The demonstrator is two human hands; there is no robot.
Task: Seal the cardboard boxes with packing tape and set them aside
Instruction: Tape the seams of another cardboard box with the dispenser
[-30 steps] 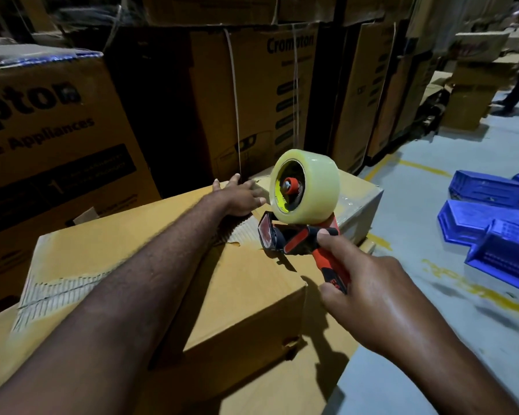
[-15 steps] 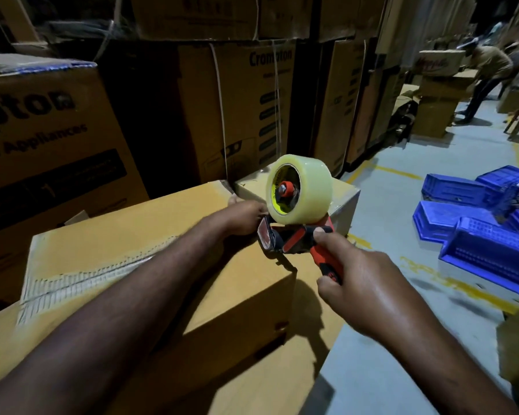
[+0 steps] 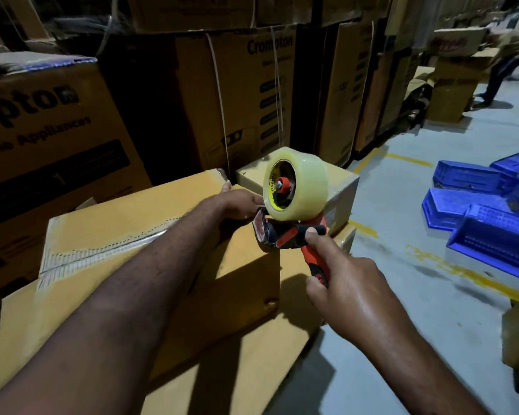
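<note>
- back: stacked cartons (image 3: 246,94), "Crompton" print.
- centre-left: box (image 3: 126,232) sits on a wider box (image 3: 252,369); tape strip (image 3: 102,250) runs along its top, partly under L forearm.
- R side: blue crates (image 3: 489,232) on floor (image 3: 402,295), well apart from box.
- small box (image 3: 342,187) just behind box's far R corner.
- dispenser (image 3: 285,235) w/ clear roll (image 3: 309,181) at box's far R top edge.
- R hand (image 3: 351,289) clenched round dispenser handle, index finger fwd on the frame.
- L hand (image 3: 240,203) rests on box top beside dispenser; fingertips hidden, can't tell if curled.
</note>
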